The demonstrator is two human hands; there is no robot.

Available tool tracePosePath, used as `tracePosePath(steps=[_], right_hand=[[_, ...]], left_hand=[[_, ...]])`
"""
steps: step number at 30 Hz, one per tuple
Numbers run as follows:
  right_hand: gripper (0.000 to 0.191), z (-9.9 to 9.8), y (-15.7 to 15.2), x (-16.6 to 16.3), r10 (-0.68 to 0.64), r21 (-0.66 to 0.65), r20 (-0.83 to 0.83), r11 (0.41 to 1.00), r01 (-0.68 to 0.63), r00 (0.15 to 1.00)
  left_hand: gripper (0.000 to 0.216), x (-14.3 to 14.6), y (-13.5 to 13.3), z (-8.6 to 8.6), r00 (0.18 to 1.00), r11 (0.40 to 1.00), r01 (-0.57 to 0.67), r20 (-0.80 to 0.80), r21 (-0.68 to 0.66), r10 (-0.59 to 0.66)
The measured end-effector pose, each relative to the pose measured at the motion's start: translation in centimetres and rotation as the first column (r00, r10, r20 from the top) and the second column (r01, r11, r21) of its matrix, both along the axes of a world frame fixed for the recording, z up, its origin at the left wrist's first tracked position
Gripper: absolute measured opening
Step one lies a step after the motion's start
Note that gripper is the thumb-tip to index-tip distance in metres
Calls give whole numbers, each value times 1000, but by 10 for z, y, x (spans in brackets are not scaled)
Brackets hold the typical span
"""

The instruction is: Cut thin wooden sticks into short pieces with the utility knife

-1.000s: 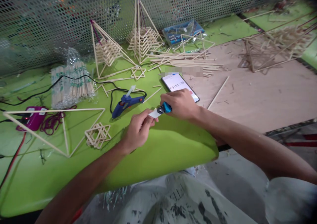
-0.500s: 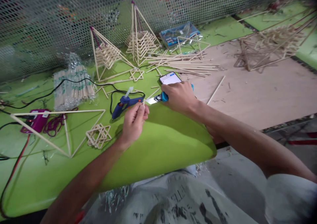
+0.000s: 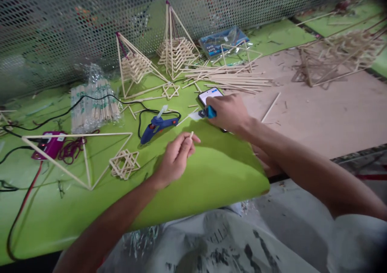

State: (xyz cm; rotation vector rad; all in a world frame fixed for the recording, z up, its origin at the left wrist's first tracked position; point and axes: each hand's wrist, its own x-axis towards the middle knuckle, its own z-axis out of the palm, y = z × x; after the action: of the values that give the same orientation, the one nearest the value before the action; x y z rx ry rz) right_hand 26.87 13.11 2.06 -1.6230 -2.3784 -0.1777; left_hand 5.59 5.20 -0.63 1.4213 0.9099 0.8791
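Between its thumb and fingers, my left hand (image 3: 178,157) pinches a short wooden stick (image 3: 191,135), its pale tip poking out. My right hand (image 3: 231,111) is wrapped round a blue utility knife (image 3: 209,112) with the blade out, pointing left over the green table (image 3: 217,164). Behind that hand lies a smartphone (image 3: 211,92) with a lit screen, partly covered. A blue hot glue gun (image 3: 157,127) rests on its side left of the knife, a glue stick (image 3: 163,111) standing out of it. Nearer my left forearm sits a small star-shaped stick frame (image 3: 124,164).
Two stick pyramids (image 3: 173,51) stand at the back before a perforated metal screen (image 3: 99,19). Loose sticks (image 3: 238,79) are piled behind the phone. Bagged chopsticks (image 3: 95,106), a large triangular frame (image 3: 87,135), a purple power strip (image 3: 50,145) and black cables occupy the left.
My left hand has moved right and toward me with the stick, away from the glue gun. The knife blade has drawn apart from the stick, shifting slightly right with my right hand.
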Motion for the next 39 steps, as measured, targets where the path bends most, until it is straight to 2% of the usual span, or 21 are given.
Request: tracePosePath(steps=[3, 6, 16, 23, 27, 30, 33, 36, 37, 39], right_hand=[[19, -6, -15, -16, 150, -11, -21, 989, -151, 988], [22, -8, -21, -22, 218, 8, -10, 976, -218, 976], [21, -13, -22, -23, 222, 44, 15, 974, -223, 975], [21, -11, -22, -25, 209, 12, 27, 978, -210, 977], [23, -10, -21, -25, 167, -8, 51, 986, -167, 985], [24, -9, -24, -28, 132, -32, 64, 991, -130, 989], [23, -5, -24, -31, 93, -46, 63, 995, -90, 994], [20, -2, -12, -24, 7, -64, 23, 998, -5, 1000], [20, -1, -5, -17, -45, -77, 0, 996, 45, 999], [14, 0, 10, 0, -244, -130, -50, 963, 236, 968]], left_hand=[[21, -2, 6, -4, 997, 999, -37, 64, -33, 39], [22, -3, 9, -9, 993, 998, -54, 108, 19, 52], [23, -3, 9, -9, 996, 993, -65, 60, 95, 60], [22, -3, 8, -8, 995, 994, -74, 79, 83, 67], [21, 1, 4, -4, 983, 995, -54, 170, -87, 69], [23, 3, 2, 2, 965, 972, -45, 240, -233, 103], [24, 4, 1, 10, 949, 949, -63, 276, -307, 152], [24, 2, -8, 20, 939, 955, -92, 295, -283, 178], [25, 1, -13, 22, 946, 969, -61, 295, -238, 132], [27, 0, -22, 23, 975, 988, 74, 218, -134, -44]])
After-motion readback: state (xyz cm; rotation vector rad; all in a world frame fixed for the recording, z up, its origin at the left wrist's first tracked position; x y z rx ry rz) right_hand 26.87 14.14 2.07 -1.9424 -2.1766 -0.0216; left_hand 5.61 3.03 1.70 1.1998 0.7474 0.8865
